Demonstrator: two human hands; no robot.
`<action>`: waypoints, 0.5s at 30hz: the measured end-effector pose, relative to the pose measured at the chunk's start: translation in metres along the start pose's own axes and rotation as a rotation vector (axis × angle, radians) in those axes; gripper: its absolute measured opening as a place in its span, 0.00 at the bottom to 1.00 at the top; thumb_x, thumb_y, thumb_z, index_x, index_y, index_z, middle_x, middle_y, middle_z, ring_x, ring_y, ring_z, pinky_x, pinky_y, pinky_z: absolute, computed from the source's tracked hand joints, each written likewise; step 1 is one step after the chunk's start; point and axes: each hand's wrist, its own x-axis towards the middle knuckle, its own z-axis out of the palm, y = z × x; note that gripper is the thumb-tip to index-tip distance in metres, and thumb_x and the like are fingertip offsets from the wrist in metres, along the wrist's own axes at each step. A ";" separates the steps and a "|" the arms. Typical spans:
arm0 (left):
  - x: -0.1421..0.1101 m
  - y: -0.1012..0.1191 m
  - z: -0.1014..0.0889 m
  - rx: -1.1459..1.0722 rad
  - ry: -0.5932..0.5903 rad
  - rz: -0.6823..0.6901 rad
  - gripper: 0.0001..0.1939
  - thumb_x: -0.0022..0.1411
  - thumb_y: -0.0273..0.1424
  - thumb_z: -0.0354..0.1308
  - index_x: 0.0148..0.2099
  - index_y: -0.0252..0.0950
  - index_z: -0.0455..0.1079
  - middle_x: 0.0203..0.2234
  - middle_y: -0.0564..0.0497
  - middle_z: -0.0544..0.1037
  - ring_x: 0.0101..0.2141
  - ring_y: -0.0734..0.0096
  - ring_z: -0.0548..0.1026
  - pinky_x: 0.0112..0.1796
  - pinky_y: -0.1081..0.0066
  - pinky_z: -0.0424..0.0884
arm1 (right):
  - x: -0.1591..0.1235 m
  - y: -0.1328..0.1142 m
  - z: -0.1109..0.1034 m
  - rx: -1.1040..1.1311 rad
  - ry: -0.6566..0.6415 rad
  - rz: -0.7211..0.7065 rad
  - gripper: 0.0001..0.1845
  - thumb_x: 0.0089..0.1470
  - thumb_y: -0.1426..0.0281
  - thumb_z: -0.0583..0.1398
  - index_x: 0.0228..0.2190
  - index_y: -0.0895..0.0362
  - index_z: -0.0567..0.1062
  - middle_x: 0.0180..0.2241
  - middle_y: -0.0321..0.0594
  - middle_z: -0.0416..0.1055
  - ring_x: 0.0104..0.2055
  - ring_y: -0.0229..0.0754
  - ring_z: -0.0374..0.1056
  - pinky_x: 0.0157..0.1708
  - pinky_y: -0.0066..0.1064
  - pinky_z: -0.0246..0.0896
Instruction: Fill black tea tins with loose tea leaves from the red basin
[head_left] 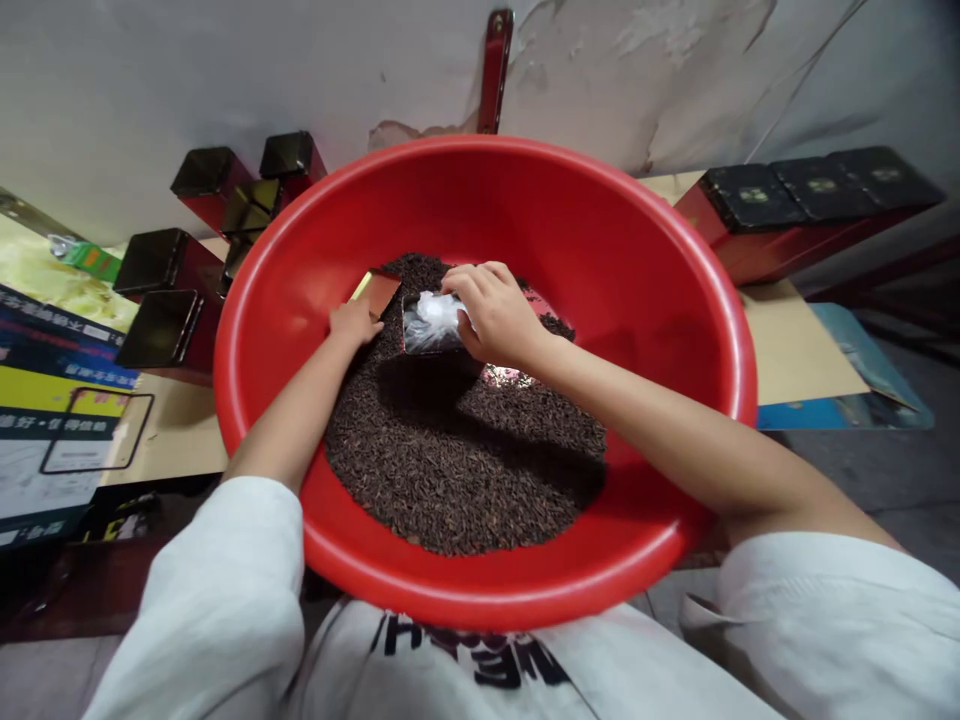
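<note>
A wide red plastic basin holds a heap of dark, short, dry pieces that look like loose tea. Inside, my left hand grips a small rectangular tin lid, gold at its edge. Close to the middle of the heap is an open square tin, its mouth filled by a clear plastic bag with a bunched white top. My right hand has its fingers curled over the bag at the tin's right side. The hand hides part of the tin.
Several dark red tins stand left of the basin. More tins with black lids are lined up at the right on cardboard. Printed cardboard lies at the far left. A peeling wall rises behind.
</note>
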 end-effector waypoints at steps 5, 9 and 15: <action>-0.012 0.021 0.009 0.058 0.149 0.046 0.17 0.59 0.28 0.49 0.49 0.24 0.68 0.46 0.29 0.74 0.50 0.45 0.69 0.49 0.53 0.61 | -0.003 0.034 0.006 0.087 0.100 0.135 0.25 0.49 0.73 0.49 0.51 0.61 0.63 0.50 0.51 0.66 0.51 0.53 0.62 0.52 0.49 0.52; -0.015 0.031 -0.013 0.024 0.339 0.022 0.19 0.62 0.28 0.43 0.49 0.21 0.66 0.47 0.27 0.71 0.50 0.43 0.67 0.48 0.52 0.60 | -0.007 0.067 0.010 0.143 0.126 0.319 0.27 0.49 0.69 0.51 0.53 0.61 0.60 0.50 0.56 0.65 0.50 0.57 0.63 0.48 0.54 0.56; -0.023 0.022 -0.074 -0.506 0.520 -0.155 0.12 0.61 0.35 0.50 0.26 0.36 0.62 0.23 0.49 0.68 0.31 0.60 0.71 0.36 0.62 0.66 | -0.009 0.077 0.008 0.168 0.170 0.261 0.32 0.53 0.63 0.53 0.58 0.60 0.56 0.52 0.56 0.61 0.52 0.60 0.62 0.48 0.58 0.57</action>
